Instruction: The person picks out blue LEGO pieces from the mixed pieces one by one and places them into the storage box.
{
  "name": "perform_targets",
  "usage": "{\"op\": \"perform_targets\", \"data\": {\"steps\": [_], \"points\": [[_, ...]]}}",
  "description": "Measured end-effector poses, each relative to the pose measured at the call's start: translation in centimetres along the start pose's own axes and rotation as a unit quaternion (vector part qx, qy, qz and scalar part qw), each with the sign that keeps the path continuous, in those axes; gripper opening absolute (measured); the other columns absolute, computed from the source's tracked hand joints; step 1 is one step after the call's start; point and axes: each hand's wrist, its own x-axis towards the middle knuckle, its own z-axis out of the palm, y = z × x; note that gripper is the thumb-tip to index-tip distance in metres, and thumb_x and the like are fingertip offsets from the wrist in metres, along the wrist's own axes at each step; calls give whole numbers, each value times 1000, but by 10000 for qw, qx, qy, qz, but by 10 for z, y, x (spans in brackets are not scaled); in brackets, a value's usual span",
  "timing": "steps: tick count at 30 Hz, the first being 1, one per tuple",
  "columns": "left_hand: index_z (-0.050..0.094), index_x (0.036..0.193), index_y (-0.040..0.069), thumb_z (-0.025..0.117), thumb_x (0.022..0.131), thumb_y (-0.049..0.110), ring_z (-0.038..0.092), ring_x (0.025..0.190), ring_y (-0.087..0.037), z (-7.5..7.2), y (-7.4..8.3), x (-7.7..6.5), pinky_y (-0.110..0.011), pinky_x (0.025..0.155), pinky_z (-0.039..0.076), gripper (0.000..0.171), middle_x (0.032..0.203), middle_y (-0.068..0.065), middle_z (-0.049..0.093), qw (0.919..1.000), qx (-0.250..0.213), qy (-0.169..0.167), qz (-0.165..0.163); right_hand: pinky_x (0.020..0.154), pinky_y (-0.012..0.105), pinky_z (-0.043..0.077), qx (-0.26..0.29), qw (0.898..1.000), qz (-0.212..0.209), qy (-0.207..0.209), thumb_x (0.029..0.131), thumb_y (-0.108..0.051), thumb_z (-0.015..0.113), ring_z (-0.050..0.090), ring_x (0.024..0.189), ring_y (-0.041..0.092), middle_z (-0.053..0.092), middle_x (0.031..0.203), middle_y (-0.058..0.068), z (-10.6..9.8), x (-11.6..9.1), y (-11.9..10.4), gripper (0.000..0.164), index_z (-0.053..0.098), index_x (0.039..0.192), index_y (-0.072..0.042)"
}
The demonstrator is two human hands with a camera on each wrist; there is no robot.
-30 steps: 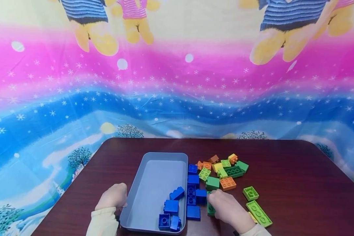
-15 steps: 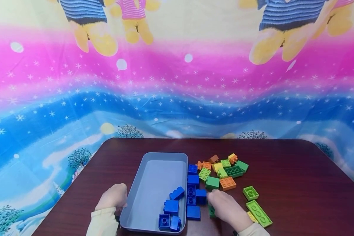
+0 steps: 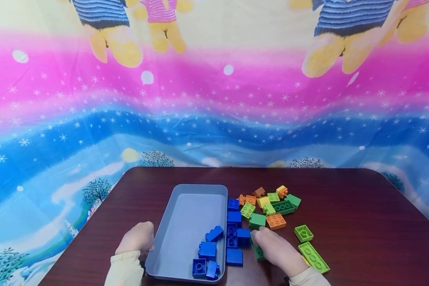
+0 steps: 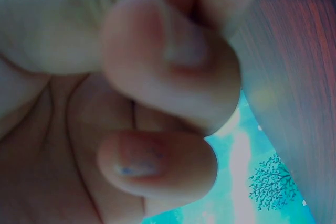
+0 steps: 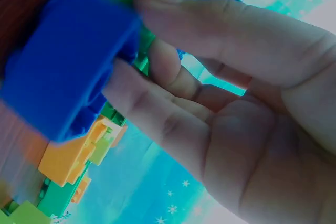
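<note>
At the grey tray's (image 3: 186,214) left side sits my left hand (image 3: 136,238). In the left wrist view its fingers (image 4: 163,163) are curled in, the thumb lies against them, and I see nothing held. My right hand (image 3: 277,250) is low over the table, just right of the blue bricks. Seen from the right wrist, its thumb and fingers pinch the edge of a blue toy brick (image 5: 68,61), which the hand hides in the head view. Beside the thumb lies a long green brick (image 3: 257,251), partly covered by the hand.
Inside the tray several blue bricks, such as one blue brick (image 3: 207,251), lie near the front right. More blue bricks (image 3: 234,257) line its right wall outside. Green, orange and yellow bricks (image 3: 276,221) are scattered behind my right hand, with lime bricks (image 3: 313,258) to its right.
My right hand has shifted only a little, and the long green brick beside it has turned slightly. The left hand, the tray and the other bricks look the same.
</note>
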Motion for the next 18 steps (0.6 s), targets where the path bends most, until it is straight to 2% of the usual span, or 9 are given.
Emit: {"op": "perform_targets", "data": {"steps": [3,7,12,18], "points": [[45,56,4,65,70,-9,39,46,-15,0,0,1,-29,47,36,27,51,-3,39,10000,10,-41,-18,49,28,35,-53,10000,17,-20,69,21,55,41,59,13,42,63,1,-1,1,3,27,51,73,-5],[46,57,4,66,71,-8,40,46,-15,0,-1,1,-29,47,37,27,51,-3,40,10000,-1,-79,-14,50,29,34,67,9995,237,-186,66,25,56,39,59,15,40,65,3,-3,0,4,34,46,75,-6],[46,56,4,65,71,-8,38,46,-15,0,0,1,-29,47,36,27,50,-2,37,10000,-2,-47,32,50,30,34,208,9978,544,-315,70,26,52,38,58,16,38,67,4,-6,-1,5,35,43,77,-7],[45,56,4,64,71,-8,39,45,-14,0,0,1,-29,47,36,27,50,-2,37,10000,-15,-55,54,48,28,30,179,9992,329,-114,71,26,49,35,55,14,37,64,3,-7,-2,6,34,43,72,-7]]}}
